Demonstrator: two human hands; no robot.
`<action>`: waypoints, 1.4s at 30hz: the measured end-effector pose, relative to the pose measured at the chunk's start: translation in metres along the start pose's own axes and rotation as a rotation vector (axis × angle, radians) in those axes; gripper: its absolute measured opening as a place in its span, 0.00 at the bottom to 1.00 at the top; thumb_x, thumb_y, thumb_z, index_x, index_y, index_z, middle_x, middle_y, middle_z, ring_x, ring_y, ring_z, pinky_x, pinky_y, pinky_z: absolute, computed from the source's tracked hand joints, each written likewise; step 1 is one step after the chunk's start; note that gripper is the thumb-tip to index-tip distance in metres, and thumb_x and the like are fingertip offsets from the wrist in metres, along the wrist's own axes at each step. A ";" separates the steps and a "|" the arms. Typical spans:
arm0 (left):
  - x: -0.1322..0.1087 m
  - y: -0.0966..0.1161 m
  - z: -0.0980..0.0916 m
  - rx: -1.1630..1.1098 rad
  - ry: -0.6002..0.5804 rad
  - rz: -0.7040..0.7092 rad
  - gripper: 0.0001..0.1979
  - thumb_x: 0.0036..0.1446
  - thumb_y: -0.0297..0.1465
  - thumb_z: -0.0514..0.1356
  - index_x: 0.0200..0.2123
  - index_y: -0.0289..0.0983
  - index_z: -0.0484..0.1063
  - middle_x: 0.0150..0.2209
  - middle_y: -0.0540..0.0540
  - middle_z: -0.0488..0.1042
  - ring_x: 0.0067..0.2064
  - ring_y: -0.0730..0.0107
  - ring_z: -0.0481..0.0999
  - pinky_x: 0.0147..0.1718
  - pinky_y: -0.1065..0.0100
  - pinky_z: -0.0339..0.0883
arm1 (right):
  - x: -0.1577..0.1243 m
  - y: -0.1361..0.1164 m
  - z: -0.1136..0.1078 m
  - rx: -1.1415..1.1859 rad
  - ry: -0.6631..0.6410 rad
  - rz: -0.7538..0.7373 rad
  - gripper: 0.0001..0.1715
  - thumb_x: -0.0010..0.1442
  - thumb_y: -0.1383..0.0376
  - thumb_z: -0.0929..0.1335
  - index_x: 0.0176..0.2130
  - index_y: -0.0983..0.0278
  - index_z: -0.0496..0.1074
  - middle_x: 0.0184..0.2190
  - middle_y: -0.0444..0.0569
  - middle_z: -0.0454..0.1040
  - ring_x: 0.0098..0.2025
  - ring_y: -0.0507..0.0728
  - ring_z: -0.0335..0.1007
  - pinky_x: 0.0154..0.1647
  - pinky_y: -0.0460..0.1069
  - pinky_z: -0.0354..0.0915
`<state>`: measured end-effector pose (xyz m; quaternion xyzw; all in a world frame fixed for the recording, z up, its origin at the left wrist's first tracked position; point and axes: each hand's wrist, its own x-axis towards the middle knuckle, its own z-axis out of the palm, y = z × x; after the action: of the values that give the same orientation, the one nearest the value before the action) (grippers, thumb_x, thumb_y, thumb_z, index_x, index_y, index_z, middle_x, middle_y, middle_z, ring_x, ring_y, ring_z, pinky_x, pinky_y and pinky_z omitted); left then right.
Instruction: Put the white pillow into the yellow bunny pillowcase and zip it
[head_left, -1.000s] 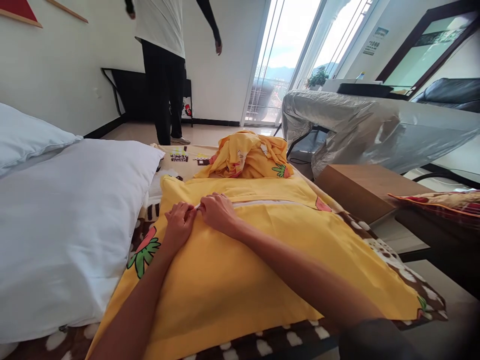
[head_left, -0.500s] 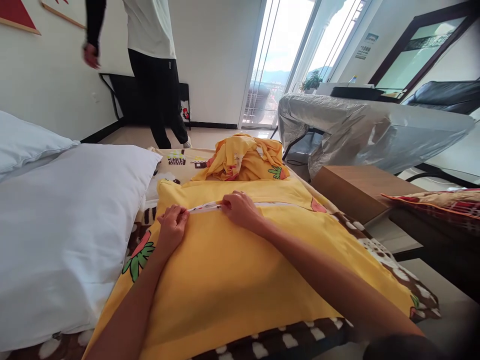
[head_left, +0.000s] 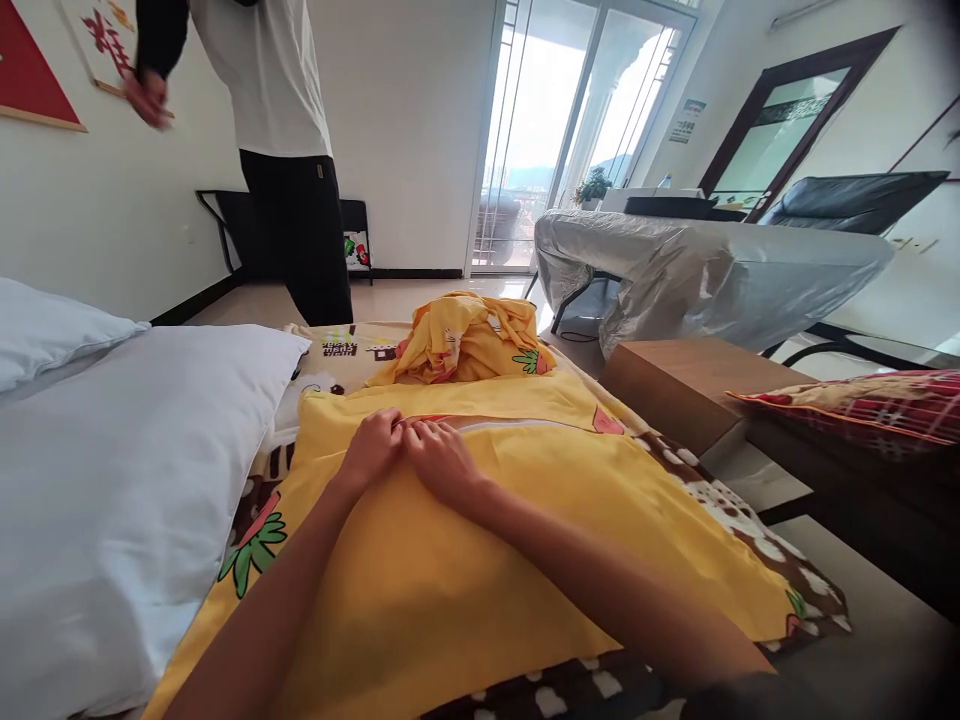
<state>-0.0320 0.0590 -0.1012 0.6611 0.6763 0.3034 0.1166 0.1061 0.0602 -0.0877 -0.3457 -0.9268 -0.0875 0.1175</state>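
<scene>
A yellow pillowcase (head_left: 450, 560) printed with strawberry-like red fruit lies flat across the bed. Along its far part runs a slit with a pale edge (head_left: 510, 425), parted a little. My left hand (head_left: 373, 447) is closed on the fabric at the slit's left part. Right beside it, nearly touching, my right hand (head_left: 442, 460) pinches the same edge with bent fingers. The fingertips are partly hidden, so the exact grip does not show. Just beyond lies a crumpled yellow cloth (head_left: 472, 340) of the same print.
White pillows (head_left: 127, 480) lie along the left. A brown patterned blanket (head_left: 562, 690) covers the bed. To the right are a wooden box-like stand (head_left: 697, 385), a red plaid cushion (head_left: 885, 405) and a plastic-covered table (head_left: 675, 260). Another person (head_left: 277, 130) stands beyond the bed.
My right hand has moved left along the slit to my left hand, which has shifted slightly right. The slit stands more parted near them. The view has tilted, and the other person's arm has swung.
</scene>
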 end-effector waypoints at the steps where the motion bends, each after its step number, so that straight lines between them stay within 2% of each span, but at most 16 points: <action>1: 0.001 0.001 0.003 -0.011 0.017 -0.019 0.09 0.55 0.29 0.49 0.23 0.38 0.59 0.27 0.46 0.69 0.30 0.68 0.67 0.31 0.67 0.55 | 0.001 0.000 0.000 0.006 0.002 0.007 0.18 0.65 0.73 0.57 0.48 0.71 0.70 0.46 0.57 0.74 0.47 0.60 0.68 0.47 0.52 0.62; 5: -0.004 0.001 0.015 -0.052 0.119 -0.077 0.09 0.59 0.31 0.45 0.26 0.39 0.55 0.26 0.49 0.66 0.29 0.69 0.63 0.29 0.68 0.51 | 0.009 0.006 0.003 0.092 0.034 0.065 0.15 0.64 0.72 0.59 0.45 0.68 0.70 0.42 0.53 0.75 0.45 0.59 0.68 0.45 0.51 0.62; 10: -0.006 -0.002 0.023 -0.083 0.173 -0.090 0.10 0.60 0.34 0.44 0.27 0.40 0.54 0.26 0.50 0.64 0.30 0.69 0.62 0.30 0.68 0.51 | 0.013 0.025 0.000 0.158 0.007 0.126 0.12 0.63 0.69 0.60 0.40 0.67 0.71 0.39 0.53 0.75 0.41 0.57 0.70 0.40 0.49 0.60; 15: -0.005 -0.003 0.024 -0.099 0.198 -0.089 0.10 0.60 0.35 0.44 0.28 0.40 0.57 0.27 0.50 0.66 0.31 0.68 0.64 0.32 0.68 0.52 | -0.003 0.058 -0.005 0.230 0.051 0.152 0.10 0.64 0.68 0.60 0.37 0.64 0.70 0.36 0.50 0.76 0.37 0.54 0.68 0.36 0.47 0.55; 18: -0.006 -0.003 0.025 -0.102 0.204 -0.092 0.10 0.60 0.36 0.45 0.28 0.40 0.57 0.26 0.50 0.66 0.30 0.68 0.64 0.31 0.68 0.51 | -0.016 0.076 -0.009 0.268 0.033 0.191 0.10 0.63 0.67 0.61 0.36 0.62 0.70 0.34 0.47 0.76 0.34 0.53 0.67 0.32 0.47 0.51; 21: -0.007 -0.004 0.025 -0.098 0.219 -0.095 0.11 0.59 0.37 0.45 0.27 0.39 0.58 0.25 0.50 0.65 0.29 0.69 0.64 0.31 0.68 0.51 | -0.024 0.085 -0.014 0.253 0.015 0.238 0.10 0.63 0.67 0.60 0.36 0.62 0.70 0.33 0.47 0.76 0.32 0.53 0.66 0.30 0.47 0.48; 26: -0.007 -0.007 0.022 -0.091 0.269 -0.075 0.12 0.58 0.37 0.45 0.25 0.39 0.57 0.22 0.52 0.62 0.27 0.70 0.62 0.30 0.69 0.51 | -0.032 0.093 -0.017 0.187 0.048 0.213 0.12 0.66 0.66 0.58 0.38 0.62 0.69 0.34 0.49 0.76 0.34 0.54 0.67 0.32 0.47 0.48; 30: -0.006 -0.009 0.019 -0.085 0.303 -0.059 0.13 0.58 0.38 0.44 0.25 0.39 0.57 0.21 0.52 0.61 0.26 0.71 0.62 0.30 0.69 0.52 | -0.042 0.106 -0.017 0.200 0.051 0.340 0.12 0.66 0.65 0.58 0.38 0.62 0.68 0.34 0.48 0.76 0.31 0.54 0.67 0.30 0.47 0.47; 35: -0.007 -0.008 0.017 -0.059 0.322 -0.057 0.14 0.58 0.39 0.44 0.24 0.39 0.57 0.20 0.53 0.59 0.25 0.72 0.61 0.29 0.69 0.53 | -0.059 0.127 -0.021 0.319 0.089 0.532 0.10 0.64 0.66 0.60 0.36 0.61 0.69 0.31 0.46 0.76 0.32 0.54 0.68 0.30 0.46 0.49; 42: -0.004 -0.003 0.015 0.062 0.278 -0.107 0.13 0.58 0.36 0.44 0.24 0.39 0.58 0.22 0.51 0.63 0.27 0.71 0.63 0.31 0.69 0.54 | -0.088 0.172 -0.015 0.461 0.192 0.566 0.10 0.61 0.67 0.61 0.34 0.62 0.71 0.33 0.48 0.78 0.35 0.55 0.71 0.34 0.46 0.57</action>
<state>-0.0258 0.0593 -0.1154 0.5789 0.7294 0.3641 0.0173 0.2873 0.1302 -0.0842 -0.5428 -0.7748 0.1275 0.2979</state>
